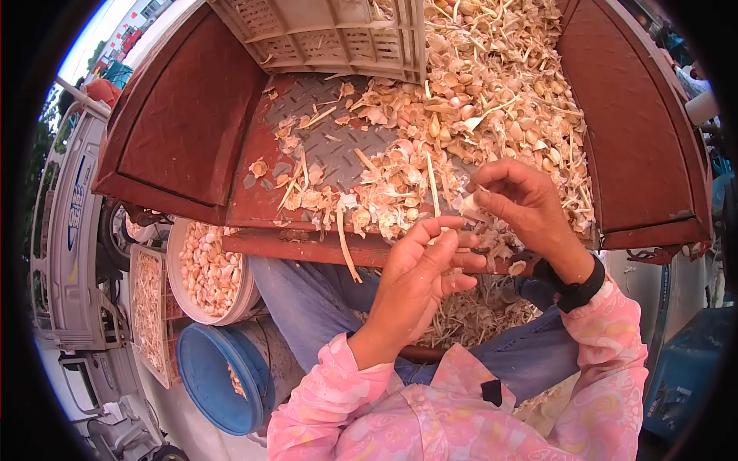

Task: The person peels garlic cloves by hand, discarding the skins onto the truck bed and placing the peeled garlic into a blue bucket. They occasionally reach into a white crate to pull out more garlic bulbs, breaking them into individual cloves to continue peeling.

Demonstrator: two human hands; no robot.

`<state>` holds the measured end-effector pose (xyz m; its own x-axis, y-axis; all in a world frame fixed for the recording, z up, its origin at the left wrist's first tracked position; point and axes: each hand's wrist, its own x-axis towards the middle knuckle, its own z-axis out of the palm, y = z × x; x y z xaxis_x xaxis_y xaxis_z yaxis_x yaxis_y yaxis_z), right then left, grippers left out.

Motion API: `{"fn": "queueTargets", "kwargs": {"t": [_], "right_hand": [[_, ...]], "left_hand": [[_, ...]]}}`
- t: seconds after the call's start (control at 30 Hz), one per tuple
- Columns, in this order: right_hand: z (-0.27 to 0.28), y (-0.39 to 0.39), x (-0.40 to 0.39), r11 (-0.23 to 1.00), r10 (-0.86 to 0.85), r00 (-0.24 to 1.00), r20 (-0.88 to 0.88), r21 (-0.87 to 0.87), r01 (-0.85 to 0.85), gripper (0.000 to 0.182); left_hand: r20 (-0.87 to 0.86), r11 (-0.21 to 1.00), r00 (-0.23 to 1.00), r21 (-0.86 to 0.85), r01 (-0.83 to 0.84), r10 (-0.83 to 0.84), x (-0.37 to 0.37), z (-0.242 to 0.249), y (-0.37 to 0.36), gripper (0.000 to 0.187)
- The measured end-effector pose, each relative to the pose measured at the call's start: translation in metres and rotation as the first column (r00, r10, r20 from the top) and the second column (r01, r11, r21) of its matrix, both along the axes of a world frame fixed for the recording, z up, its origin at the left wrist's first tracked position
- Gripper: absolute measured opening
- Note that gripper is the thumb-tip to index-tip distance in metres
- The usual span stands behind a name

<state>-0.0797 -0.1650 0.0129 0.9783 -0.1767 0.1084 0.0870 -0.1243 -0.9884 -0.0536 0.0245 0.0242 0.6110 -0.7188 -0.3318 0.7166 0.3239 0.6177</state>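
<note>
My right hand point(524, 206) is closed in a pinch, thumb against fingers, on a small pale garlic piece point(473, 207), partly covered by the fingertips. Palm up and a little lower, my left hand point(419, 280) has its fingers apart and nothing in the palm. A dry garlic stem point(432, 183) reaches down to the left fingertips in this view. Both hands are at the front edge of a red metal truck bed point(307, 244). Behind them a heap of garlic cloves and papery skins point(507, 107) spreads over the bed.
A plastic crate point(338, 48) stands tilted at the back of the bed. To the left are a white bucket of peeled-looking cloves point(209, 269), a crate of garlic point(147, 307) and a blue bucket point(223, 376). Skins and stems point(477, 315) lie below, between my legs.
</note>
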Motion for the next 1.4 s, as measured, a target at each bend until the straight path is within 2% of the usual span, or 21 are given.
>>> {"fn": "queueTargets", "kwargs": {"t": [0.03, 0.07, 0.17, 0.2, 0.3, 0.43, 0.5, 0.6, 0.63, 0.7, 0.8, 0.9, 0.97, 1.03, 1.07, 1.13, 1.17, 1.2, 1.3, 1.33, 1.4], "right_hand": [[0.0, 0.004, -0.002, 1.0, 0.007, 1.0, 0.014, -0.008, -0.007, 0.012], [-0.001, 0.009, -0.002, 0.997, 0.021, 0.993, 0.115, -0.077, -0.012, 0.013], [0.001, 0.017, -0.006, 0.961, 0.044, 0.988, 0.151, -0.278, -0.001, 0.013], [0.0, 0.02, -0.008, 0.96, 0.027, 0.99, 0.141, -0.278, 0.014, 0.012], [0.002, 0.018, -0.009, 0.981, 0.057, 0.997, 0.055, -0.186, -0.046, 0.009], [-0.006, 0.02, -0.01, 0.988, 0.082, 0.996, -0.04, 0.134, -0.076, 0.006], [-0.006, 0.022, -0.01, 0.962, 0.122, 0.991, -0.052, 0.253, -0.105, 0.005], [-0.005, 0.022, -0.011, 0.974, 0.156, 0.987, -0.034, 0.17, -0.148, 0.006], [-0.002, 0.021, -0.01, 0.987, 0.152, 0.988, 0.037, -0.05, -0.15, 0.006], [0.007, 0.021, -0.008, 0.882, 0.185, 0.968, 0.167, -0.462, -0.088, 0.007], [0.015, 0.026, -0.01, 0.714, 0.165, 0.937, 0.307, -0.693, 0.101, 0.009], [0.019, 0.016, -0.01, 0.889, 0.027, 0.99, 0.139, -0.457, 0.041, 0.012], [0.016, 0.011, -0.011, 0.739, 0.039, 0.999, -0.029, -0.672, -0.048, 0.009], [0.012, 0.005, -0.01, 0.532, -0.003, 0.982, -0.188, -0.832, -0.157, 0.008], [0.01, 0.006, -0.007, 0.584, 0.031, 0.998, -0.055, -0.809, -0.062, 0.007], [0.009, 0.001, 0.009, 0.556, 0.009, 0.999, 0.039, -0.831, 0.027, 0.007], [0.007, -0.002, 0.02, 0.547, 0.003, 0.996, 0.085, -0.834, 0.069, 0.006], [0.004, -0.006, 0.03, 0.551, 0.054, 0.997, 0.063, -0.834, 0.023, 0.006], [-0.013, -0.006, 0.056, 0.394, 0.176, 0.983, 0.048, -0.919, -0.026, 0.015], [-0.015, -0.003, 0.061, 0.311, 0.16, 0.987, 0.016, -0.95, -0.035, 0.016], [-0.009, -0.002, 0.065, 0.229, 0.126, 0.991, -0.053, -0.97, -0.081, 0.016]], "left_hand": [[0.03, 1.0, 1.0, -0.016, -0.009, 0.009, 0.002, -0.007, -0.004, 0.032], [0.06, 0.999, 0.998, -0.034, -0.018, 0.02, 0.003, -0.013, -0.009, 0.034], [0.137, 0.994, 0.985, -0.025, -0.107, 0.109, 0.003, -0.027, -0.02, 0.033], [0.178, 0.991, 0.975, -0.011, -0.132, 0.132, 0.002, -0.032, -0.021, 0.031], [0.334, 0.973, 0.924, 0.066, -0.22, 0.186, 0.001, -0.042, -0.025, 0.026], [0.462, 0.95, 0.869, 0.153, -0.273, 0.175, 0.001, -0.039, -0.02, 0.021], [0.392, 0.97, 0.901, 0.079, -0.231, 0.183, 0.003, -0.04, -0.016, 0.021], [0.282, 0.977, 0.939, 0.019, -0.211, 0.198, 0.003, -0.043, -0.015, 0.02], [0.241, 0.977, 0.949, 0.008, -0.212, 0.204, 0.001, -0.044, -0.015, 0.02], [0.216, 0.98, 0.957, 0.004, -0.201, 0.195, 0.004, -0.046, -0.015, 0.02], [0.146, 0.982, 0.971, -0.004, -0.189, 0.188, 0.007, -0.044, -0.009, 0.02], [0.053, 0.986, 0.985, -0.038, -0.163, 0.165, 0.014, -0.041, -0.001, 0.021], [-0.025, 0.984, 0.986, -0.073, -0.164, 0.162, 0.015, -0.039, 0.006, 0.021], [-0.104, 0.978, 0.981, -0.119, -0.173, 0.161, 0.016, -0.037, 0.009, 0.02], [-0.156, 0.975, 0.978, -0.15, -0.163, 0.139, 0.018, -0.036, 0.012, 0.02], [-0.259, 0.968, 0.962, -0.203, -0.145, 0.09, 0.021, -0.032, 0.019, 0.02], [-0.257, 0.972, 0.963, -0.193, -0.137, 0.084, 0.021, -0.03, 0.019, 0.02], [-0.252, 0.975, 0.964, -0.183, -0.13, 0.081, 0.022, -0.028, 0.018, 0.021], [-0.27, 0.976, 0.959, -0.173, -0.132, 0.082, 0.022, -0.023, 0.016, 0.021], [-0.282, 0.973, 0.956, -0.188, -0.135, 0.078, 0.022, -0.028, 0.016, 0.021], [-0.284, 0.972, 0.957, -0.198, -0.125, 0.065, 0.021, -0.033, 0.017, 0.02]]}}
